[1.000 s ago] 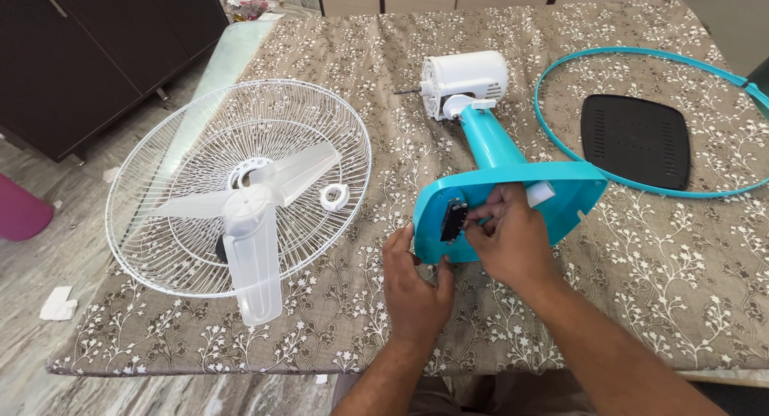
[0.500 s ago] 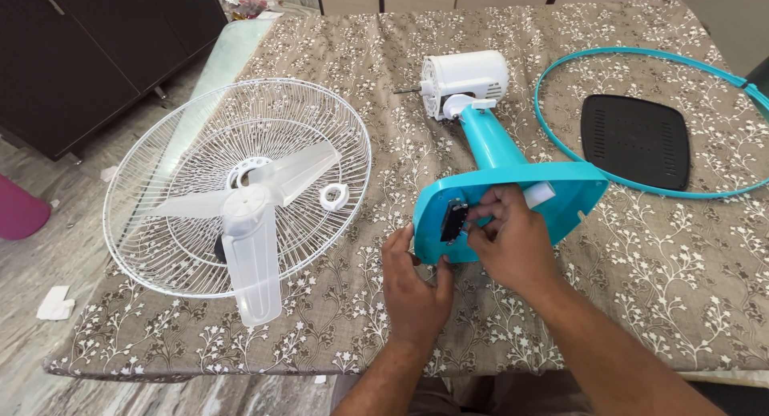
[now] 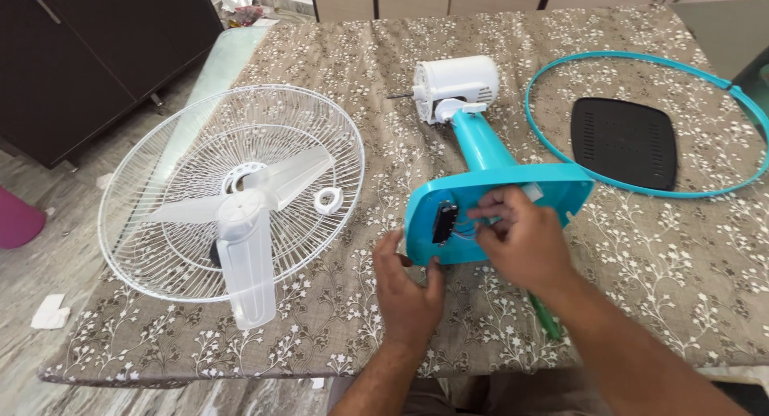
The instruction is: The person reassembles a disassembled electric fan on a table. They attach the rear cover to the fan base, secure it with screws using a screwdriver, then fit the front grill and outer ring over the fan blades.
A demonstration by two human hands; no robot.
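While the left hand grips the teal fan base rim near the table edge, right hand pinches its wires.

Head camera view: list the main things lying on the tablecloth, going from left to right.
White wire fan guard with the clear fan blade lying in it → small white ring nut → left hand → right hand on the teal fan base → black plate inside the teal ring.

- Fan base: teal plastic, tipped on its edge, underside facing the viewer, on the patterned cloth.
- Black switch block with thin wires set in the underside.
- Teal neck runs up to white motor housing, lying sideways.
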